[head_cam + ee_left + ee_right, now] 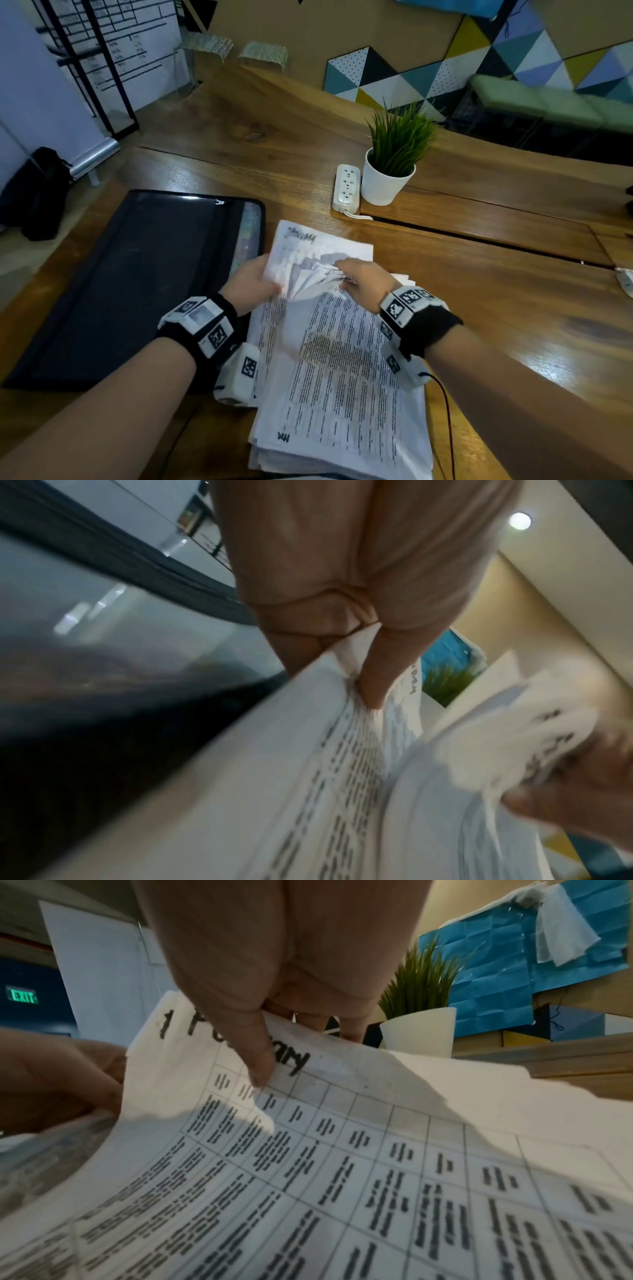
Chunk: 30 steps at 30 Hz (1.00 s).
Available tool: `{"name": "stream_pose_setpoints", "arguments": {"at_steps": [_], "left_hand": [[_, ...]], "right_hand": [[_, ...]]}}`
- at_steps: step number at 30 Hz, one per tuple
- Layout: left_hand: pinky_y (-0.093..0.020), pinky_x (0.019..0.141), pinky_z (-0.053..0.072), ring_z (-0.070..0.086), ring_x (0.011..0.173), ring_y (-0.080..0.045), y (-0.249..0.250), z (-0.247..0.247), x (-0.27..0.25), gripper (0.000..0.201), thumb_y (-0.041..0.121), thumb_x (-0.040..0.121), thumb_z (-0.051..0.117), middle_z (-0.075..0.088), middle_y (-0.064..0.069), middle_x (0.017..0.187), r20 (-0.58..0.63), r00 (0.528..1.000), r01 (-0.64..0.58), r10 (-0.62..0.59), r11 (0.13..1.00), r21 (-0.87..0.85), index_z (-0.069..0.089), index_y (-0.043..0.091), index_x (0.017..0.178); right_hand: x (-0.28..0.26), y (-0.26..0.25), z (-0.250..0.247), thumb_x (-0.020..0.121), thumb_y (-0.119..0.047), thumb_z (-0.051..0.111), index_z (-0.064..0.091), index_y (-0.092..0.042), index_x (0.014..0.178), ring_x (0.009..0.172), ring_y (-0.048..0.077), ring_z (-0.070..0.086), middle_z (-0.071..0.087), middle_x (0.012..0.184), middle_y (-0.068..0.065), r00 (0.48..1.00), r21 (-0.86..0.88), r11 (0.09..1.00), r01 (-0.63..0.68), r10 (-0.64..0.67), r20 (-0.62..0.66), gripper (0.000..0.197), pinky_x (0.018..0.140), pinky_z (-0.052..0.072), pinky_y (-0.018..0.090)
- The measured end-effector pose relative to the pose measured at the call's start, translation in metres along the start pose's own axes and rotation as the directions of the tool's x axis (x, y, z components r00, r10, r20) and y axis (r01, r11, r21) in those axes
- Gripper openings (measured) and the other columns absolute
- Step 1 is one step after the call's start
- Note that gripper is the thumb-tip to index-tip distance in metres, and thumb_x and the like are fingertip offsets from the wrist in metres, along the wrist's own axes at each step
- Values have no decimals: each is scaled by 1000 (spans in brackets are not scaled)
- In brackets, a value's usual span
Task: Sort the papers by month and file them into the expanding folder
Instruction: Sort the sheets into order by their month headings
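Observation:
A thick stack of printed papers lies on the wooden table in front of me. My left hand grips the stack's far left edge, thumb on top. My right hand pinches the fanned top corners of several sheets. In the right wrist view the thumb presses a gridded sheet with "1 F…ary" handwritten at its top. A black expanding folder lies flat to the left of the stack, its zipped edge towards the papers.
A white potted plant and a white power strip stand beyond the papers. A raised wooden ledge runs to the right. A black cable trails by my right wrist.

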<state>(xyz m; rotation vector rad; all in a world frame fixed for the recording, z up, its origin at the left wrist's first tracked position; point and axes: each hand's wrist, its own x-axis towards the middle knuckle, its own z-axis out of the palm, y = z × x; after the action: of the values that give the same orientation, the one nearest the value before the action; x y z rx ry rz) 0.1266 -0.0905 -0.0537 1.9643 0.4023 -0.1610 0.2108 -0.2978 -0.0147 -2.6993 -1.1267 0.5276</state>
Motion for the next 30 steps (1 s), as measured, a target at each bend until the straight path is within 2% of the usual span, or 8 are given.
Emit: {"name": "stream_pose_setpoints", "arguments": {"at_steps": [6,14,17,19,21,25,27,30], "left_hand": [[-30,78,48,61,82,-17,4,-65,-8,28,-2,83,63,64,10,83,-386,923,-65,8,989,-135,64,25,89],[-39,91,48,61,95,-24,30,-148,-34,40,-7,85,61,60,-21,121,-642,765,-194,-52,932,-306,57,-2,125],[-23,68,55,63,58,-1,40,-145,-41,43,-8,85,61,55,-31,125,-606,793,-197,-61,916,-349,52,-11,126],[-15,53,52,61,52,0,46,-131,-42,35,-5,83,64,60,-28,120,-515,854,-151,-77,910,-387,61,-6,118],[-24,65,56,68,74,-15,51,-107,-43,27,-4,81,67,70,-13,105,-396,916,-102,-70,912,-398,72,10,103],[-29,75,55,64,82,-23,43,-43,-38,29,-10,80,65,67,-16,102,-195,977,14,-86,939,-344,66,-1,107],[-24,70,56,64,82,-24,38,-12,-37,24,-11,81,64,68,-13,94,-58,995,60,-79,957,-285,66,-2,102],[-39,90,53,65,94,-27,33,20,-38,51,7,68,78,67,-17,109,105,991,104,-78,956,-273,62,-3,116]], "right_hand": [[24,1,11,88,0,45,38,-19,133,119,25,49,50,131,6,986,-81,991,-104,114,123,49,98,42,44],[17,2,13,88,-20,55,31,-16,134,120,26,44,44,134,11,973,111,968,-224,229,-31,52,102,39,40],[-1,3,-5,88,-29,56,42,-18,129,113,17,51,52,125,2,958,341,924,-175,240,-157,45,96,44,30],[-17,0,-18,91,-32,50,48,-18,123,102,12,55,57,116,-2,945,453,883,-125,244,-216,35,83,45,21],[-32,-1,-31,93,-32,46,51,-18,119,98,9,54,58,111,-4,905,549,834,-59,277,-323,30,81,42,20],[-53,10,-46,92,-26,51,52,-20,117,97,7,52,54,105,-9,808,555,831,-44,356,-470,26,81,43,26],[-57,18,-45,90,-22,55,53,-20,117,97,8,50,53,106,-7,833,463,880,-105,332,-442,27,81,44,27],[-53,24,-35,86,-19,60,51,-20,121,109,11,49,53,119,-3,922,289,951,-108,204,-330,36,95,41,29]]}}
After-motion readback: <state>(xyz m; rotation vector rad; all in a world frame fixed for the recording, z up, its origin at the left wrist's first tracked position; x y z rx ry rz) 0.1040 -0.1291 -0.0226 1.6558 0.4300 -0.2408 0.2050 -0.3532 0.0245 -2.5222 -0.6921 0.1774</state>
